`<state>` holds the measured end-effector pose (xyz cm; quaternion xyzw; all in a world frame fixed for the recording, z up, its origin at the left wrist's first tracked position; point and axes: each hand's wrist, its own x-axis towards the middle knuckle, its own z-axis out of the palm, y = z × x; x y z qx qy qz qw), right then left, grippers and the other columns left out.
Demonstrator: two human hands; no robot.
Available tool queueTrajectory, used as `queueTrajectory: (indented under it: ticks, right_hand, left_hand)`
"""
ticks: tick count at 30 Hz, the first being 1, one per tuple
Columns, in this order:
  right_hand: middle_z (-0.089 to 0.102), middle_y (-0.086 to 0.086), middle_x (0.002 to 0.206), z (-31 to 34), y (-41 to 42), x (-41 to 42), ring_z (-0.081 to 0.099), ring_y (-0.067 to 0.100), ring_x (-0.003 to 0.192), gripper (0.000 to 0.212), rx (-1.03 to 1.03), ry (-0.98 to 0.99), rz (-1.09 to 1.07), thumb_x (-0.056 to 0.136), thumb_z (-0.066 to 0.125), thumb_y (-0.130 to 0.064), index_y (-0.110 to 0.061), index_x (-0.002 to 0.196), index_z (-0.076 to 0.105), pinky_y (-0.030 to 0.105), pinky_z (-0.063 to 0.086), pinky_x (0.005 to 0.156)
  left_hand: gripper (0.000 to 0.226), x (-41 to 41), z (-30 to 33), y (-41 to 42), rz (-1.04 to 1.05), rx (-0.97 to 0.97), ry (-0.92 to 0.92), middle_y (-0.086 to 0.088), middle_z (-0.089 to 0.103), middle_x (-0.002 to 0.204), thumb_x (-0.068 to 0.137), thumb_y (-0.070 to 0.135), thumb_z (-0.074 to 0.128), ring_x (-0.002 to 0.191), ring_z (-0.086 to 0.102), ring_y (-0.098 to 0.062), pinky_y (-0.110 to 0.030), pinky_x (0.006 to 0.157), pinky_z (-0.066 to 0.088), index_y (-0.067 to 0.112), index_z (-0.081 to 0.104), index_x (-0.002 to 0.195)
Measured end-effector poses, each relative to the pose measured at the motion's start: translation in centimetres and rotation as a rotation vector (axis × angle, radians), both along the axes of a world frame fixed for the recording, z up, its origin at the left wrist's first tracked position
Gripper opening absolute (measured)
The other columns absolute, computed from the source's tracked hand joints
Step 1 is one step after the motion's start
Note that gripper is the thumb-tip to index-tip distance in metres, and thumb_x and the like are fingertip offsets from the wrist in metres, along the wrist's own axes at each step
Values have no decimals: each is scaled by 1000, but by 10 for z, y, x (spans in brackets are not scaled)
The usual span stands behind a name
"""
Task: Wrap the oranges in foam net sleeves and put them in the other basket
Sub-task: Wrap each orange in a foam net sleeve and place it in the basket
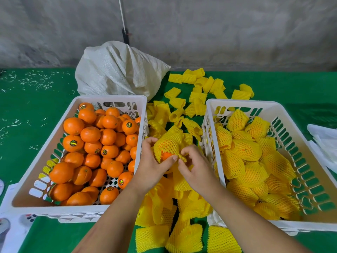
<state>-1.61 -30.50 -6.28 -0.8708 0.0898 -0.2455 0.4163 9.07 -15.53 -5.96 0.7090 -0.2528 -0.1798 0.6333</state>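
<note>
Between the two baskets, my left hand (152,165) and my right hand (194,166) both hold one orange (166,155) that sits partly inside a yellow foam net sleeve (168,143). My left thumb and fingers curl round the fruit. My right fingers pinch the sleeve's open edge. The left white basket (109,98) is full of bare oranges (91,134), several with stickers. The right white basket (244,103) holds several sleeved oranges (244,149).
Loose yellow sleeves (193,99) lie scattered on the green table (36,106) between and behind the baskets, and more are piled under my forearms. A white woven sack (118,70) stands behind the left basket. White plastic bags (324,136) lie at the right edge.
</note>
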Motion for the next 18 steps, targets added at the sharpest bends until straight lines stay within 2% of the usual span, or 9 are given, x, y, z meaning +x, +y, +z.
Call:
queueTrajectory:
  ticks: [3,5,6,8,10,11,13,15,18]
  right_hand:
    - [45,-12,100,-1,-1,0,49,2,87,18,-100,-34,24,88,62,-8,-17,101,54,13,39,72]
    - [49,-16,98,-2,2,-3,53,5,88,13,-23,95,157,90,60,-24,-27,99,53,16,43,72]
    - [54,-13,94,-2,4,-4,56,9,85,7,72,177,217,91,59,-34,-31,95,53,25,48,71]
    - [60,-1,89,1,2,-3,61,22,82,27,304,234,170,94,54,-56,-30,93,58,49,51,73]
    - [63,-8,109,8,-3,0,68,15,95,57,561,275,59,78,55,-87,-41,112,57,42,56,81]
    - [60,-13,126,13,-2,3,67,8,107,78,693,308,66,68,61,-92,-46,129,50,37,56,91]
    - [50,-9,149,17,9,10,61,11,127,110,910,346,121,61,80,-80,-46,153,30,42,51,108]
    - [50,-1,153,19,25,15,57,19,133,118,1069,287,113,63,92,-55,-40,159,24,48,49,111]
    - [52,2,152,21,44,13,57,22,135,109,1248,191,102,71,89,-25,-41,158,26,48,47,112]
  left_hand:
    - [67,1,-2,0,61,46,-52,-8,46,127,81,39,82,108,61,-22,-30,73,57,31,35,129]
    - [67,2,-2,-2,121,99,-92,-8,41,129,79,29,79,117,53,-33,-41,84,55,27,34,130]
    - [68,3,-2,-3,148,118,-113,-5,39,128,79,24,80,120,49,-33,-44,91,52,25,34,130]
    - [74,4,-4,-2,168,146,-189,0,36,127,80,21,88,123,42,-25,-37,101,46,23,33,130]
    - [74,2,-5,0,101,132,-232,-1,37,132,82,30,88,126,42,-19,-27,101,46,26,32,131]
    - [73,-1,-4,1,51,107,-210,1,37,137,84,34,85,130,44,-17,-26,101,48,28,31,133]
    - [69,-7,-3,1,-34,98,-217,19,37,146,92,32,78,137,45,-5,-20,100,49,33,29,140]
    - [73,-13,-2,2,-61,132,-304,45,30,145,96,28,68,137,39,13,-6,99,42,33,23,154]
    - [90,-18,3,10,-84,193,-380,42,13,160,99,23,63,148,16,18,1,108,23,39,3,165]
